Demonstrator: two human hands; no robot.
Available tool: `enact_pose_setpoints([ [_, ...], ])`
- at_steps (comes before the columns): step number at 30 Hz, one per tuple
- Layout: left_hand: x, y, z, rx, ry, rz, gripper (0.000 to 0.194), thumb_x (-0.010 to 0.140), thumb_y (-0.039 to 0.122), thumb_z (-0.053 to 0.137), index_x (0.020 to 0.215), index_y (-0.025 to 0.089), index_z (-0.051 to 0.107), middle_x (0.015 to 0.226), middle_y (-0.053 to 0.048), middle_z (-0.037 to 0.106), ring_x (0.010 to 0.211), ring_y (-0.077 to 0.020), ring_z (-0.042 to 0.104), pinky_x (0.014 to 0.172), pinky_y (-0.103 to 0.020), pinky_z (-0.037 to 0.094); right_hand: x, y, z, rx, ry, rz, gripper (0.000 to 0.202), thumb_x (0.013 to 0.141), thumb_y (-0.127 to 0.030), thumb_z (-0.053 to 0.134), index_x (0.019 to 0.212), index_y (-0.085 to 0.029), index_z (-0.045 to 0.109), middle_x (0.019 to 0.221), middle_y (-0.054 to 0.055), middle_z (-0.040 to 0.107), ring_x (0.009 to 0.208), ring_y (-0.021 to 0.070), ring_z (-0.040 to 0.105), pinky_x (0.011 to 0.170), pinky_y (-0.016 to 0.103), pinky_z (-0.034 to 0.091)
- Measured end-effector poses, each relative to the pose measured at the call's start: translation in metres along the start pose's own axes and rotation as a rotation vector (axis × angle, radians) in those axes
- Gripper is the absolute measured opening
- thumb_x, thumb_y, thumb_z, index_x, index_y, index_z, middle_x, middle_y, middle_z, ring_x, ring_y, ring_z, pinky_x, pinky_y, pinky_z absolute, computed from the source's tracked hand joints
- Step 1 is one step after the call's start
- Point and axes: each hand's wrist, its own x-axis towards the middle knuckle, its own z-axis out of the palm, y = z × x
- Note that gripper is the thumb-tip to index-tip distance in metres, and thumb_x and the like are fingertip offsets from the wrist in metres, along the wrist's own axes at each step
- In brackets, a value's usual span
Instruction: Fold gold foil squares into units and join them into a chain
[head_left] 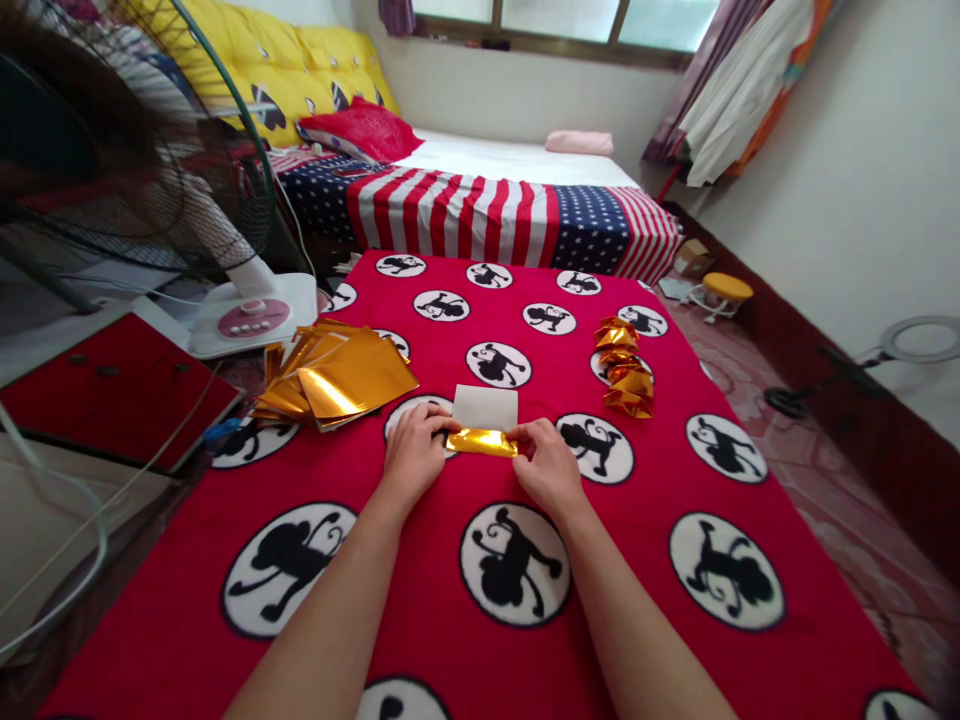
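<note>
A sheet of gold foil paper [486, 408] lies on the red cloth in front of me, white side up at the back. Its near part is folded over, showing a shiny gold strip. At the strip's left end, my left hand [418, 447] pinches the paper between thumb and fingers. My right hand [546, 460] grips the right end the same way, fingers bent. To the left rests a loose pile of flat gold foil sheets [360, 375]. On the right stands a row of folded gold foil pieces [628, 372].
The red cloth [420, 620] has black-and-white monkey circles. At the left stand a fan [255, 300] and a red-topped box [112, 380] with cables. Behind is a bed with a striped cover [465, 215]. A yellow stool [727, 287] and a ring light [922, 338] are at the right.
</note>
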Motion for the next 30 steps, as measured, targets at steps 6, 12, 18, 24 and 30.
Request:
enact_pose_setpoints([
  [6, 0.004, -0.016, -0.006, -0.122, -0.008, 0.099, 0.052, 0.063, 0.000, 0.043, 0.101, 0.023, 0.070, 0.109, -0.002, 0.068, 0.109, -0.0203, 0.058, 0.100, -0.036, 0.043, -0.002, 0.002, -0.007, 0.049, -0.024, -0.023, 0.042, 0.061, -0.007, 0.051, 0.098, -0.022, 0.063, 0.095, 0.000, 0.060, 0.076, 0.0145, 0.056, 0.067, 0.026, 0.042],
  [12, 0.003, -0.011, -0.010, -0.098, -0.025, 0.128, 0.045, 0.071, 0.013, 0.060, 0.114, 0.025, 0.066, 0.114, -0.004, 0.067, 0.110, -0.0234, 0.058, 0.101, -0.039, 0.042, -0.004, 0.004, -0.006, 0.104, 0.018, -0.068, 0.050, 0.065, -0.011, 0.054, 0.112, -0.024, 0.062, 0.096, 0.000, 0.059, 0.072, 0.0132, 0.056, 0.070, 0.027, 0.045],
  [18, 0.002, -0.009, -0.007, -0.067, -0.001, 0.120, 0.034, 0.074, 0.019, 0.066, 0.107, 0.027, 0.071, 0.110, -0.003, 0.067, 0.107, -0.0223, 0.058, 0.097, -0.036, 0.044, -0.005, 0.011, 0.001, 0.270, 0.103, -0.115, 0.022, 0.076, -0.020, 0.060, 0.096, -0.023, 0.068, 0.091, 0.000, 0.060, 0.064, 0.0109, 0.053, 0.065, 0.025, 0.044],
  [24, 0.003, -0.005, -0.005, -0.192, 0.095, 0.141, 0.010, 0.079, 0.027, 0.068, 0.086, 0.024, 0.075, 0.108, -0.005, 0.068, 0.105, -0.0220, 0.059, 0.097, -0.037, 0.044, -0.003, 0.017, 0.006, 0.558, 0.250, -0.162, 0.011, 0.083, -0.032, 0.064, 0.083, -0.021, 0.066, 0.103, 0.005, 0.064, 0.092, 0.0180, 0.061, 0.078, 0.030, 0.048],
  [30, 0.001, 0.011, -0.006, -0.586, 0.152, 0.122, 0.015, 0.079, 0.034, 0.069, 0.080, 0.019, 0.072, 0.105, -0.008, 0.070, 0.101, -0.0220, 0.064, 0.093, -0.034, 0.049, -0.005, 0.009, -0.001, 0.751, 0.401, -0.170, 0.012, 0.086, -0.032, 0.063, 0.085, -0.021, 0.066, 0.106, 0.005, 0.067, 0.103, 0.0206, 0.061, 0.095, 0.037, 0.045],
])
